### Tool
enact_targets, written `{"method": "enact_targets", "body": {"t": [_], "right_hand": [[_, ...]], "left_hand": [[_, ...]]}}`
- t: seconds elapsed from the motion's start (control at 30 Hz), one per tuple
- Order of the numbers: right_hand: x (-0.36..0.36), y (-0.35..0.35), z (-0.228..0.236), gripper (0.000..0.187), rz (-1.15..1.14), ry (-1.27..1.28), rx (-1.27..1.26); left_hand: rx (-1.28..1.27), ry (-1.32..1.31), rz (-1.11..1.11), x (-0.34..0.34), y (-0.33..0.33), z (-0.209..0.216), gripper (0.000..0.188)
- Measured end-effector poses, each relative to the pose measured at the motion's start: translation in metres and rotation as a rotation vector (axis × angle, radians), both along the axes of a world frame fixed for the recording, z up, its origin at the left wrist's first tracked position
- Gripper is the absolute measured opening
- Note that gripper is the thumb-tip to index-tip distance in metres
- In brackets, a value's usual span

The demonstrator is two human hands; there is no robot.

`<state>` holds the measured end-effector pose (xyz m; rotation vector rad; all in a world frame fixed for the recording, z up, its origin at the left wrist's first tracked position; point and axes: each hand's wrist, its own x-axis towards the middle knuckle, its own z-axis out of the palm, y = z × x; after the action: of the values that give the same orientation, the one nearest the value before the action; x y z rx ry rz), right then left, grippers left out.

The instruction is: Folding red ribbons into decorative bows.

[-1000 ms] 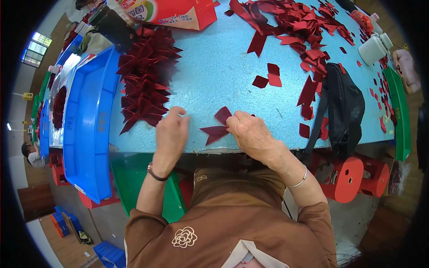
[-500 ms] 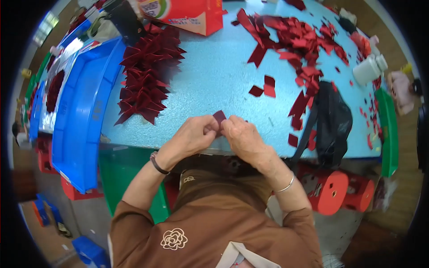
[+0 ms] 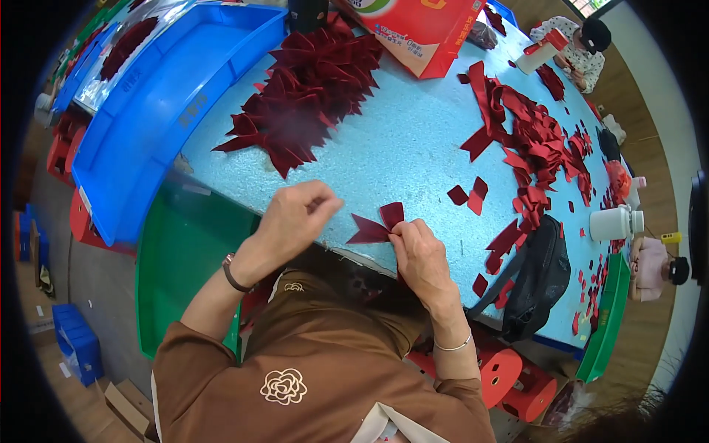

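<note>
My right hand (image 3: 423,258) pinches a dark red ribbon piece (image 3: 375,229) between thumb and fingers, just above the near edge of the blue table. The ribbon is folded, with two pointed ends fanning out to the left and up. My left hand (image 3: 295,218) is apart from it on the left, fingers loosely curled with a gap at the thumb and nothing visible in them. Beyond the left hand lies a pile of similar dark red folded ribbons (image 3: 295,111). To the right, loose red ribbon strips (image 3: 533,133) are heaped, with a few small red pieces (image 3: 478,193) nearer me.
A long blue tray (image 3: 159,140) stands at the left, above a green bin (image 3: 181,258). A red bag (image 3: 425,33) is at the back. On the right are a black pouch (image 3: 543,277), a white bottle (image 3: 615,224) and a green tray (image 3: 607,317). Other people sit far right.
My hands were together at a small ribbon piece; my left hand has drawn away to the left, and the ribbon now fans out from my right hand. The view has turned.
</note>
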<state>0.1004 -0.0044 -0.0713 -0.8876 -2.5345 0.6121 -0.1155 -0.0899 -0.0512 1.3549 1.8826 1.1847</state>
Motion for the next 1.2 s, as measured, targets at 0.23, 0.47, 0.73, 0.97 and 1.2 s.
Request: {"method": "enact_targets", "body": {"t": [0.23, 0.47, 0.73, 0.97, 1.2], "right_hand": [[-0.006, 0.013, -0.001, 0.009, 0.005, 0.002, -0.022], [-0.007, 0.014, 0.003, 0.011, 0.026, 0.020, -0.065], [0.004, 0.031, -0.003, 0.010, 0.011, 0.038, -0.053], [0.005, 0.031, -0.001, 0.010, -0.004, 0.043, -0.044], [0.007, 0.024, 0.006, 0.009, 0.012, 0.062, 0.001]], "left_hand": [[0.251, -0.004, -0.253, 0.042, 0.027, -0.015, 0.013], [0.115, 0.174, -0.115, 0.025, 0.029, -0.021, 0.021], [-0.005, 0.318, -0.178, 0.029, 0.051, -0.028, 0.016], [0.027, 0.322, -0.151, 0.034, 0.052, -0.028, 0.013], [0.087, 0.292, -0.092, 0.033, 0.040, -0.033, 0.016]]}}
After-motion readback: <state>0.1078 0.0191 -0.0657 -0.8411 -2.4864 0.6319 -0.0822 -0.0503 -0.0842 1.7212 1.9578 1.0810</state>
